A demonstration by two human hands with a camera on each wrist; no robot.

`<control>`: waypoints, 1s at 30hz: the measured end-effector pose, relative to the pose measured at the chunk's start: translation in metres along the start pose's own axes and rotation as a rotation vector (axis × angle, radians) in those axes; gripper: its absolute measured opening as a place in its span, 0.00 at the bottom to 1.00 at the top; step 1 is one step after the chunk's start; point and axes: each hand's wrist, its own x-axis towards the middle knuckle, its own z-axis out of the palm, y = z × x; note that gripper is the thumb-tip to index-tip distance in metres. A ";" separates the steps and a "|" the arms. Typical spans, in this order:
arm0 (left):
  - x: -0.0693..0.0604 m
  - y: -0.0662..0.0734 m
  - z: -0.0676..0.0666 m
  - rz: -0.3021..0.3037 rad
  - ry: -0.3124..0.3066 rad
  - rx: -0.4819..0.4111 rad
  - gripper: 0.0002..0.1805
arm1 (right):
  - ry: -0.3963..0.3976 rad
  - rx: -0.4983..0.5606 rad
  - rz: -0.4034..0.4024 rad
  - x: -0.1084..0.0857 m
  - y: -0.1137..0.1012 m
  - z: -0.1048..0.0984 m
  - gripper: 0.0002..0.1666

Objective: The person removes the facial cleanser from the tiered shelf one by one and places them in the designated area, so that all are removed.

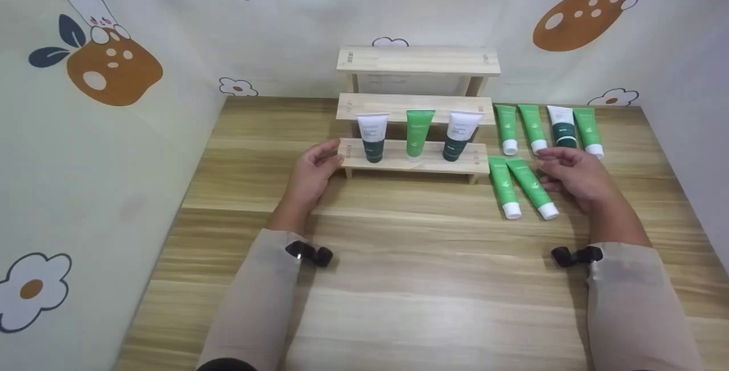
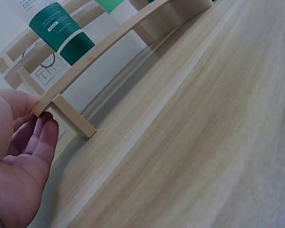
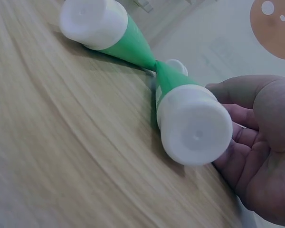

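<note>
A three-tier wooden shelf [image 1: 418, 60] stands at the back of the table. On its lowest step stand two white and dark green tubes [image 1: 373, 137] [image 1: 460, 134] with a green tube [image 1: 420, 134] between them, caps down. My left hand [image 1: 313, 174] holds the left end of that lowest step; in the left wrist view, thumb and fingers meet at the board's end [image 2: 80, 66]. Beside a slanted green tube [image 1: 532, 188] lying on the table is my right hand [image 1: 578, 177], its fingers loosely bent. Whether its fingertips touch that tube cannot be told.
Another green tube [image 1: 504, 188] lies left of the slanted one. Behind them a row of green tubes [image 1: 532, 129] and one white and dark green tube [image 1: 561, 123] lies right of the shelf. A patterned cloth wall [image 1: 296, 35] closes off the back and sides.
</note>
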 end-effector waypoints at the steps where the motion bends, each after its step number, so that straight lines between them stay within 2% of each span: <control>1: 0.000 0.000 0.000 -0.001 -0.001 -0.003 0.24 | -0.004 -0.009 0.006 0.000 0.000 -0.001 0.25; 8: 0.001 0.000 0.000 -0.008 -0.008 -0.010 0.24 | -0.029 -0.109 0.041 -0.003 -0.001 -0.003 0.31; 12: 0.000 0.001 0.000 -0.011 -0.009 -0.012 0.24 | -0.036 -0.116 0.046 -0.005 -0.002 -0.001 0.31; 18: 0.000 0.000 0.000 -0.014 -0.009 -0.027 0.24 | -0.062 -0.064 0.069 -0.007 -0.003 -0.001 0.25; 22: 0.001 -0.001 0.000 -0.022 -0.010 -0.030 0.24 | -0.045 -0.004 0.068 -0.008 -0.004 -0.001 0.23; 30: 0.001 0.000 0.000 -0.034 -0.006 -0.009 0.24 | 0.044 0.162 -0.066 -0.006 -0.013 0.011 0.19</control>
